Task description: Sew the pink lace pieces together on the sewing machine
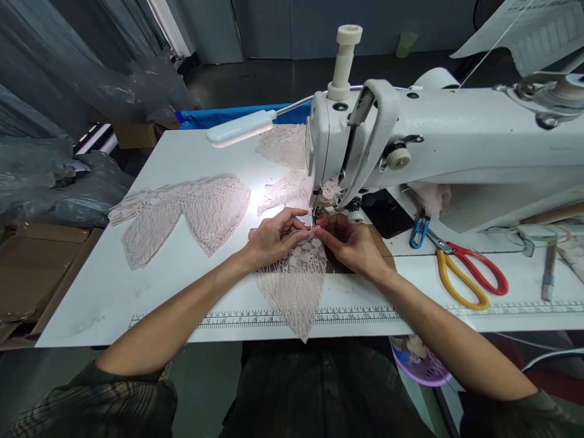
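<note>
A pale pink lace piece (294, 283) lies under the needle of a white sewing machine (347, 128), its pointed end hanging over the table's front edge. My left hand (276, 238) grips the lace's upper edge just left of the presser foot (314, 214), thumb and fingers closed on it. On the other side, my right hand (349, 242) pinches the same edge close to the foot. Fingertips of both hands are near the needle. More lace (285, 191) lies behind the foot, partly hidden by the machine head.
Further lace pieces (210, 207) lie on the white table (182, 149) to the left. Right of the machine bed are a black phone (387, 213), blue thread snips (418, 231) and red-and-yellow scissors (474, 267). A lamp (241, 126) shines from above. Below hangs a purple basket (426, 371).
</note>
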### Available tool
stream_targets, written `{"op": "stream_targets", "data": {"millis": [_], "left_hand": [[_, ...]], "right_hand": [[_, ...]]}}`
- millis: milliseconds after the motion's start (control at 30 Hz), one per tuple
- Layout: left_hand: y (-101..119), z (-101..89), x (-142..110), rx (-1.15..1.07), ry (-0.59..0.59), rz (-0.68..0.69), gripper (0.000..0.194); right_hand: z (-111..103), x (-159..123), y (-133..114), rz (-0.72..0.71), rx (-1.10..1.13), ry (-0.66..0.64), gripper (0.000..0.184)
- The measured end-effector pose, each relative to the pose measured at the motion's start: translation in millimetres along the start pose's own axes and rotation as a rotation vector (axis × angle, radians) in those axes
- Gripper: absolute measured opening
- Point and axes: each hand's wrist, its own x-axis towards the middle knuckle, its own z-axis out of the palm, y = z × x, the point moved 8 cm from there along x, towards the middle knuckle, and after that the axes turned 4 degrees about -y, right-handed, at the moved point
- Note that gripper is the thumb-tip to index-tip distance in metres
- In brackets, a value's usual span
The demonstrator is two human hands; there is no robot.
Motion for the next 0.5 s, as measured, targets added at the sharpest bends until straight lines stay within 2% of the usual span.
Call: {"op": "stream_targets", "data": {"millis": [100,267,333,400,433,500], "left_hand": [[4,-1.9,-1,0.122,0.034,-0.009,0.034],[15,-0.7,1,0.492,0.099,0.040,0.026],[24,2.3,2,0.691,0.144,0.135,0.020],[35,8.7,1,0.864,0.186,0.292,0.009],[41,14.0,0,0.928,0.186,0.386,0.009],[48,27.3,-4,1.026,0.123,0.559,0.022]], "right_hand": [[-3,0,-3,0.004,-0.071,0.063,0.024],[-2,3,-11,-0.022,-0.399,0.143,0.015],[-1,6,-10,-0.014,-0.478,0.158,0.014],[-3,7,-9,-0.001,-0.510,0.174,0.015],[-5,8,-9,0.003,-0.522,0.179,0.015],[-10,8,-10,0.016,-0.566,0.182,0.018]]}}
